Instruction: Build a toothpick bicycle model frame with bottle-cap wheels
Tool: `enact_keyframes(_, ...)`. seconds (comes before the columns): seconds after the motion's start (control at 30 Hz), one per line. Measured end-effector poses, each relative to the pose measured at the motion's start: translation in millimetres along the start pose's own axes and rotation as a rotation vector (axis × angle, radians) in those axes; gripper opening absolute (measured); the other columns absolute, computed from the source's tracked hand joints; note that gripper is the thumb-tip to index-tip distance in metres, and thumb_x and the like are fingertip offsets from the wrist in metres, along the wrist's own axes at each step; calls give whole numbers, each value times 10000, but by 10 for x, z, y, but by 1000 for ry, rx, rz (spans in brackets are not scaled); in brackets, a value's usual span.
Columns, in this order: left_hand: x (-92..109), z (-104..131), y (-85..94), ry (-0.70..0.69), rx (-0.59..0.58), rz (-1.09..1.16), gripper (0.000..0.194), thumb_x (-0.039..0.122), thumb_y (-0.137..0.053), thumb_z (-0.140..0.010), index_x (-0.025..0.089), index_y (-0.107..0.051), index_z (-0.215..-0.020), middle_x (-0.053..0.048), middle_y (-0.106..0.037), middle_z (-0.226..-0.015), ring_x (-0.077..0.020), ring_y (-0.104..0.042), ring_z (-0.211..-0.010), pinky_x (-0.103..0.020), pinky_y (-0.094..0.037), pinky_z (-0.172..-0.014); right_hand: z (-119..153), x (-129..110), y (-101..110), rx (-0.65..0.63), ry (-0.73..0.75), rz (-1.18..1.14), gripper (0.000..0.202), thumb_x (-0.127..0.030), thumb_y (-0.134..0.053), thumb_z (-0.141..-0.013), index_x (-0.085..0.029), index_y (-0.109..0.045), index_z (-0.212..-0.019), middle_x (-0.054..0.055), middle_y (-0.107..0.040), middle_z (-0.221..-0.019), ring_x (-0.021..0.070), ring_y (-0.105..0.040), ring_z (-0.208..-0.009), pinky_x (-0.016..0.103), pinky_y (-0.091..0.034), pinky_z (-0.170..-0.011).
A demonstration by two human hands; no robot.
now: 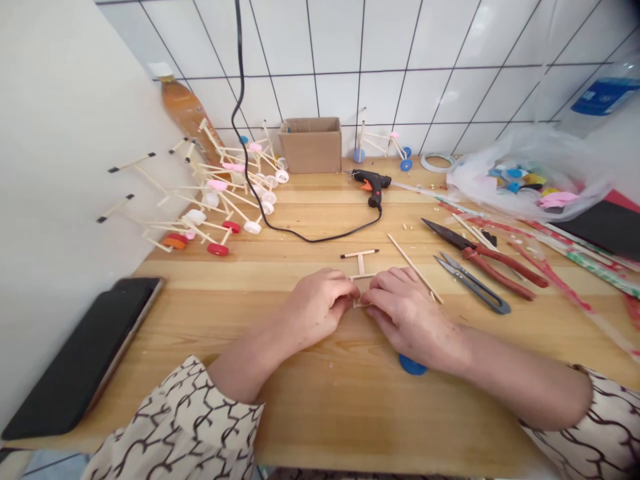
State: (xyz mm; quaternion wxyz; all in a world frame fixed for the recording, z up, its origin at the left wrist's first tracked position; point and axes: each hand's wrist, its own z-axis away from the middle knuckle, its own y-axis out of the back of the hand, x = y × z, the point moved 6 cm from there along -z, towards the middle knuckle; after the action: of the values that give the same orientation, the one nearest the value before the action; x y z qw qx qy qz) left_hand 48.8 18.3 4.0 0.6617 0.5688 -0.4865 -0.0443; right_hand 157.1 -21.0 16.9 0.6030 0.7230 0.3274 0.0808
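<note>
Between my two hands lies a small frame of thin wooden sticks (361,265), its far end a crossbar with black tips. My left hand (320,300) pinches the frame's left side between thumb and fingers. From the other side my right hand (407,310) closes its fingertips on the frame's right side, hiding part of it. Under my right palm a blue bottle cap (413,364) shows on the wooden table (320,407). A loose wooden stick (415,268) lies just beyond my right hand.
Several finished stick cars (220,183) with cap wheels crowd the left. Behind stand a cardboard box (311,148) and a glue gun (370,183) with its black cable. Pliers (480,257) and thread snips (473,283) lie right, near a bag of caps (530,177). A black phone (83,357) lies left.
</note>
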Motion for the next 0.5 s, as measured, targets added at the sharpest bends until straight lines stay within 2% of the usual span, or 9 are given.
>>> enact_keyframes(0.5, 9, -16, 14, 11, -15, 0, 202, 44, -517, -793, 177, -669, -793, -25, -649, -781, -160, -589, -783, -263, -455, -717, -13, -30, -102, -85, -10, 14, 128, -69, -504, -808, -129, -615, -784, 94, -587, -803, 219, -470, -798, 351, -362, -738)
